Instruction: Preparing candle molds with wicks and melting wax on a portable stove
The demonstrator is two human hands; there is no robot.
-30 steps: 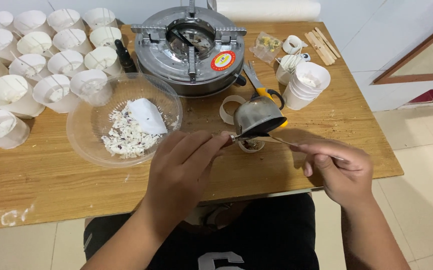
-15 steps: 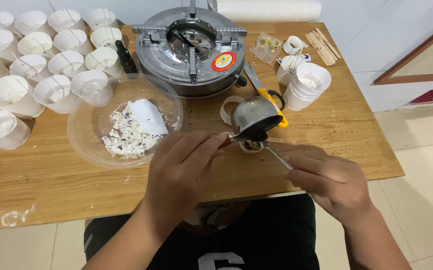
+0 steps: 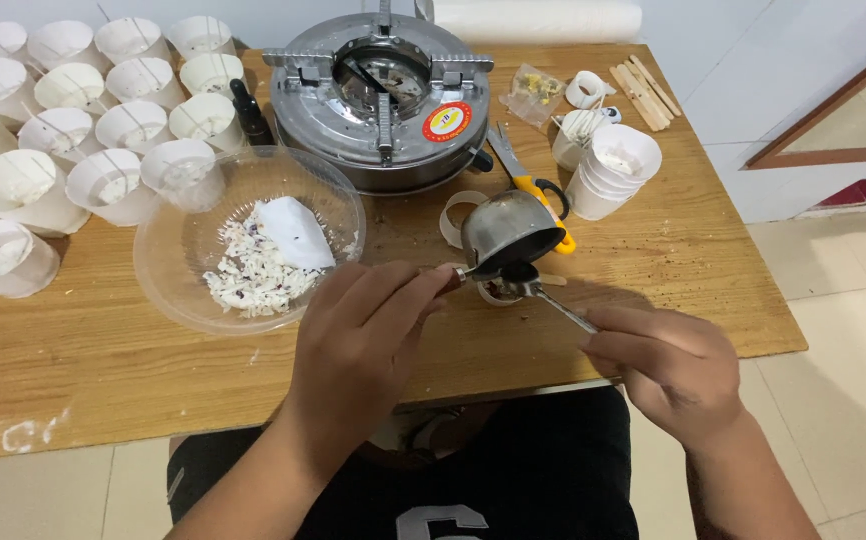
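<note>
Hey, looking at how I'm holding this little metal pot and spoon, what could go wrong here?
The small metal pot is tipped steeply over a tiny cup, so its contents could miss the cup and land on the wooden table. The left hand grips only the handle's end, so the pot might wobble. The spoon in the right hand could knock the cup over.

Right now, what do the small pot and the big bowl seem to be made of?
Small pot: apparently stainless steel, a shiny grey surface with reflections. Big bowl: clear, probably plastic, though glass is possible; the wooden table shows through its wall.
</note>
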